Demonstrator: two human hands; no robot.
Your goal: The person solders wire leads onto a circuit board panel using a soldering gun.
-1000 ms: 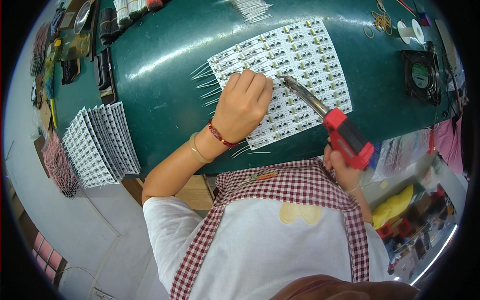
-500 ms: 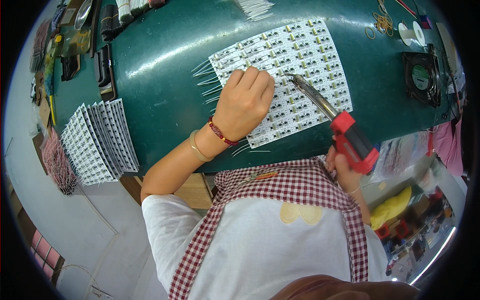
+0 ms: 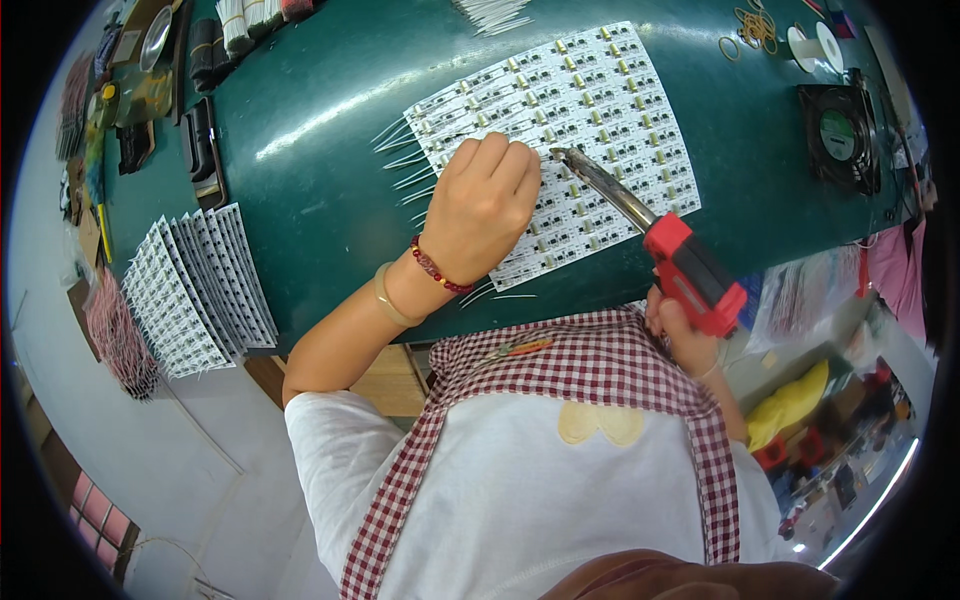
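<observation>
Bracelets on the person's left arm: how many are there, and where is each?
2: a dark red beaded bracelet at the wrist, beside the left hand, and a beige bangle slightly farther up the forearm. No others show; the sleeve could hide more.

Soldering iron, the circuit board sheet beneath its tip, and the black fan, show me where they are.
Soldering iron [image 3: 668, 238]: head view, red front of its handle.
Circuit board sheet [image 3: 588, 122]: head view, near its middle.
Black fan [image 3: 838, 135]: head view, its round hub.
</observation>
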